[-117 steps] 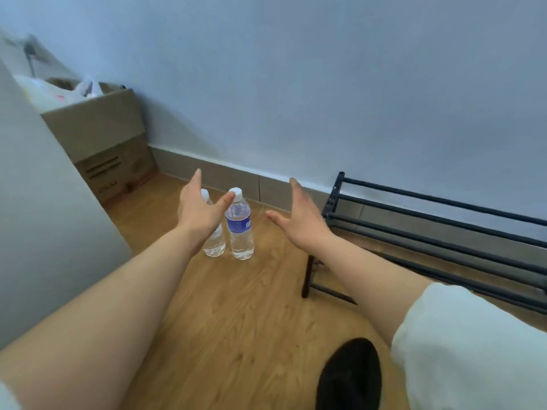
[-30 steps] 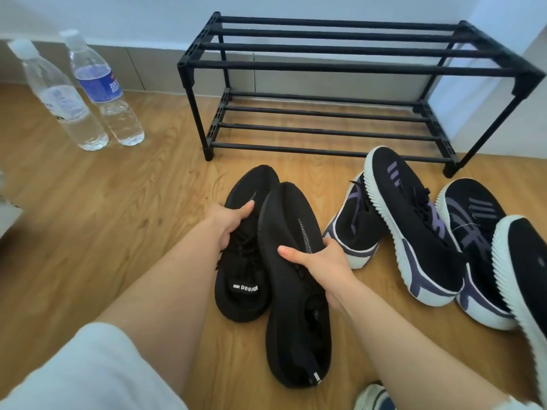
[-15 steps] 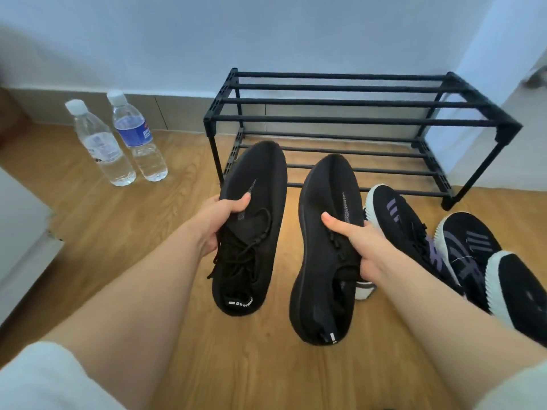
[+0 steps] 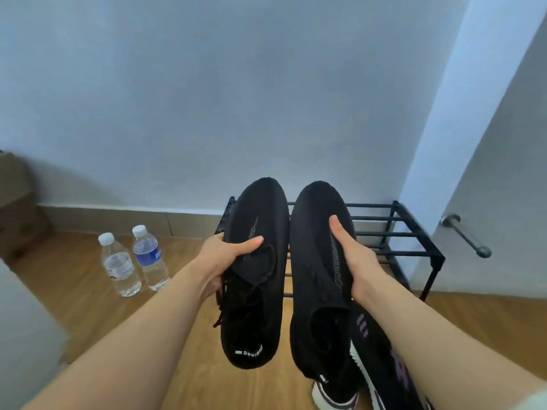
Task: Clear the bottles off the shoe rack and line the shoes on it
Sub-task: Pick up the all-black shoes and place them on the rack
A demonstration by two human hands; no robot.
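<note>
My left hand (image 4: 225, 258) grips a black knit shoe (image 4: 254, 291) by its side, toe pointing away. My right hand (image 4: 352, 255) grips the matching black shoe (image 4: 316, 279) the same way. Both shoes hang in the air, side by side, over the front of the black metal shoe rack (image 4: 414, 241), covering its left half. Two clear water bottles (image 4: 120, 266) (image 4: 149, 257) stand upright on the wooden floor left of the rack. Black and purple sneakers (image 4: 376, 359) lie on the floor under my right forearm, partly hidden.
The rack stands against a pale wall with a grey skirting board. A white door with a metal handle (image 4: 466, 235) is at the right. A cardboard box (image 4: 17, 202) sits at the far left, and a white panel (image 4: 26, 329) fills the lower left corner.
Both hands have lifted the black shoes off the floor and carried them up and forward over the rack. The view has tilted upward. The bottles stay where they were set down.
</note>
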